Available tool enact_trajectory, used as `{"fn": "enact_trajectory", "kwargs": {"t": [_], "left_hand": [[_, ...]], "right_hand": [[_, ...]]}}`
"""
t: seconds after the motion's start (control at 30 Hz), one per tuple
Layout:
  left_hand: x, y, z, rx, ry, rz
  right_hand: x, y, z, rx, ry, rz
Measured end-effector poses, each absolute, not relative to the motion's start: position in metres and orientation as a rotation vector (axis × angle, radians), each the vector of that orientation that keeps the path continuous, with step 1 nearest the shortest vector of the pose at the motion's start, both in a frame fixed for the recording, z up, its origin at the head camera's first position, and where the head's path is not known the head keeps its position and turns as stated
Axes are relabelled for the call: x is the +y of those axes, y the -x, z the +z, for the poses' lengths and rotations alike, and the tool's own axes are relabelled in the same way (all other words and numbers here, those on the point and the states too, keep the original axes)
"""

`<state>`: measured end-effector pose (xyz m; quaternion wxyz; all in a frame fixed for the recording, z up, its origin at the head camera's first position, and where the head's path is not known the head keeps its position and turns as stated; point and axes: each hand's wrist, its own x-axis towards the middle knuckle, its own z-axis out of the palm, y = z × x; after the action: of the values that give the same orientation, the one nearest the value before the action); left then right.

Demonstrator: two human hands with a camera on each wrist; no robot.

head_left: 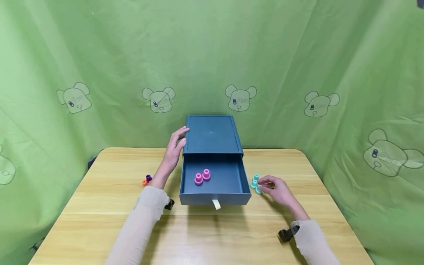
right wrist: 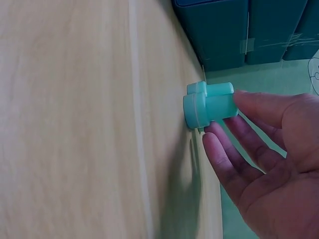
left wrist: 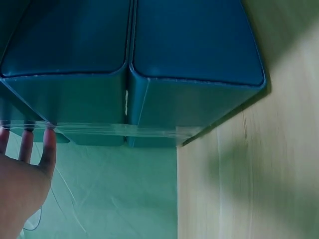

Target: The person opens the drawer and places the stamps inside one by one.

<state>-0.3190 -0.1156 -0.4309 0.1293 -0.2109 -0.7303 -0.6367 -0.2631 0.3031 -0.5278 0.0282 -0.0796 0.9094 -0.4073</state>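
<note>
Right hand: turquoise peg (stem end) between thumb and fingers.

We record a curtained-off booth, its wider premises undetermined: green printed cloth hangs round three visible sides of the wood-grain worktop.

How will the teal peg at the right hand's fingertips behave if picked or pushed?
The teal peg is probably stiff: its stepped shape looks moulded, with no sag. It likely resists tipping, its base being wider than its top. Knocked over, it might roll on those round sides.
</note>
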Motion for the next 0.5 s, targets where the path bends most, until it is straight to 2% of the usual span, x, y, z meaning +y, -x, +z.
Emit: {"fn": "enact_trajectory", "kwargs": {"t": [0.5], "left_hand": [[-0.1091, 0.3165, -0.4324, -2.050, 0.570, -1.917]], "right_hand": [[0.3055, 0.2649, -0.5315, 2.804, 0.212, -1.231]]}}
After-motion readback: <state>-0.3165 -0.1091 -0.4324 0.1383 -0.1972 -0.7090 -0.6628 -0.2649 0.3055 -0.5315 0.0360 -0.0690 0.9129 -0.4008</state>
